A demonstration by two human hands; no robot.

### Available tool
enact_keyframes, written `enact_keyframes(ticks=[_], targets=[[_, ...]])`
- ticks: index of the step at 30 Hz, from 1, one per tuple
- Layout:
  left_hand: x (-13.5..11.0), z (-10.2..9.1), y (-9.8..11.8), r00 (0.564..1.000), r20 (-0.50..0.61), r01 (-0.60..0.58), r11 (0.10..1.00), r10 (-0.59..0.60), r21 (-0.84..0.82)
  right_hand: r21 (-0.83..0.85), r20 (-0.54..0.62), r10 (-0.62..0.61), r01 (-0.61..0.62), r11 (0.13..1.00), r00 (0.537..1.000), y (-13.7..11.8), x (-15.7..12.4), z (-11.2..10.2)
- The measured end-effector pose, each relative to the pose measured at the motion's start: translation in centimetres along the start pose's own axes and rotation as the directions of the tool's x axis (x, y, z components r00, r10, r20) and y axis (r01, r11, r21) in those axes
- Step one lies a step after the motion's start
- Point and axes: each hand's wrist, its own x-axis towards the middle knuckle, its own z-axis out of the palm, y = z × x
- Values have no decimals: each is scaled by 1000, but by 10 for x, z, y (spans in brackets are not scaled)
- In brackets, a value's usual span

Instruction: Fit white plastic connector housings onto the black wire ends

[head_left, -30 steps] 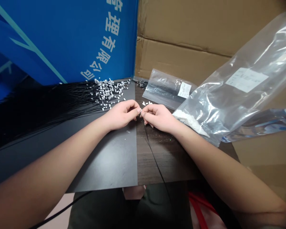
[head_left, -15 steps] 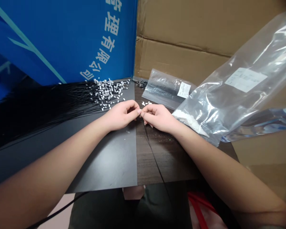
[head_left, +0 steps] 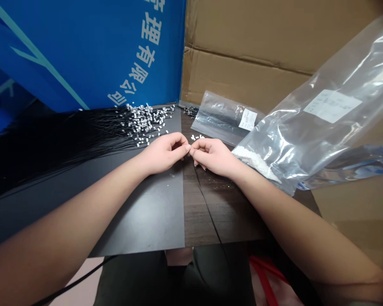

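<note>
My left hand [head_left: 166, 153] and my right hand [head_left: 212, 156] meet at the fingertips above the middle of the tabletop, both in a pinch. A thin black wire [head_left: 210, 208] runs from under my right fingers down across the wood and over the front edge. Whatever sits between my left thumb and finger is too small and covered to make out. Just behind the fingertips lie several small white connectors [head_left: 198, 137]. To the left of my left hand, a large bundle of black wires [head_left: 60, 140] ends in many white connectors [head_left: 147, 119].
A clear bag with white pieces [head_left: 258, 163] rests at the right, its upper part leaning against the cardboard [head_left: 242, 38]. Behind my right hand lies a flatter labelled clear bag [head_left: 223, 119]. A blue panel [head_left: 83, 51] stands at the back left. A grey sheet [head_left: 147, 221] covers the tabletop's left part.
Both hands keep the same pinch at almost the same spot. The whole view has shifted slightly; nothing has visibly been taken up or let go.
</note>
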Motion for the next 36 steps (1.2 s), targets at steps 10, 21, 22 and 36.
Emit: enact_keyframes(ticks=[10,21,22,36], targets=[[0,-1,0,1000,-5,6,1000,-6,8,-1,12,20,-20,1000,1000,-1,1,0],[0,0,-2,1000,-5,-9,1000,9,-14,-3,21,29,-29,1000,999,-2,1,0],[0,0,-2,1000,-7,-11,1000,10,-19,-3,25,34,-33,999,999,-2,1,0],[0,0,-3,1000,-6,-30,999,30,40,-3,16,12,-12,1000,1000,-2,1,0]])
